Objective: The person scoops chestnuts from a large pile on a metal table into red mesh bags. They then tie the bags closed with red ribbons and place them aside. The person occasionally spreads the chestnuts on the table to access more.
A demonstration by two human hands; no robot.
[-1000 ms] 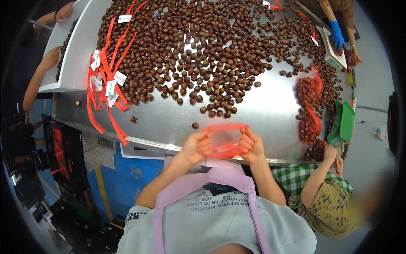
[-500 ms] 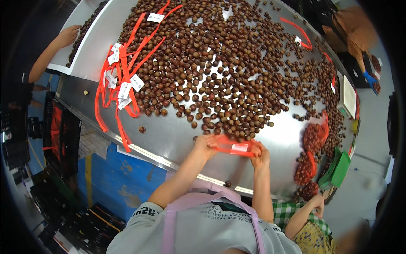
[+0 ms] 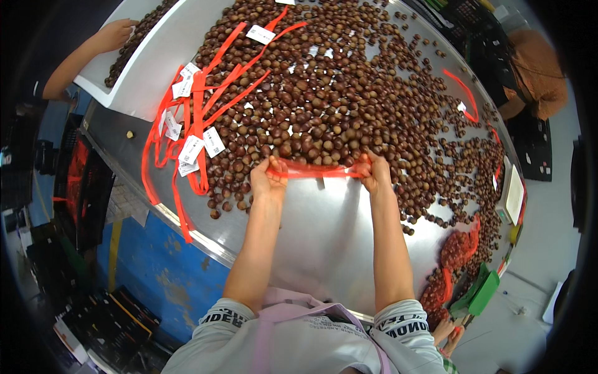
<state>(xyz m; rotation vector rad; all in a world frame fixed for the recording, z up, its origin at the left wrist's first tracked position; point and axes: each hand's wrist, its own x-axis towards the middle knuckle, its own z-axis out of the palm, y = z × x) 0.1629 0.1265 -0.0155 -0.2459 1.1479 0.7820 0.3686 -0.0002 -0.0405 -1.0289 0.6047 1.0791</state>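
Note:
A red mesh bag [image 3: 317, 171] is stretched sideways between my two hands, its upper edge against the near side of a big heap of brown, shiny chestnuts [image 3: 336, 118]. My left hand [image 3: 268, 179] pinches one end of the mesh and my right hand [image 3: 376, 173] grips the other. Several chestnuts lie right at the bag's far edge; whether any are inside I cannot tell. Left of my hands, several flat red mesh bags [image 3: 198, 118] with white tags lie partly over the heap.
A white bin [image 3: 140, 75] holding more nuts stands at the far left, with another person's hand [image 3: 114, 35] over it. On the right are filled red mesh bags [image 3: 458, 248], a green scoop-like tray [image 3: 478, 293], a pale scale [image 3: 512, 194] and another person's hands [image 3: 450, 333].
Both my hands have moved away from me with the red mesh bag, up to the heap. Nuts at the heap's near edge have been pushed back, baring metal tabletop.

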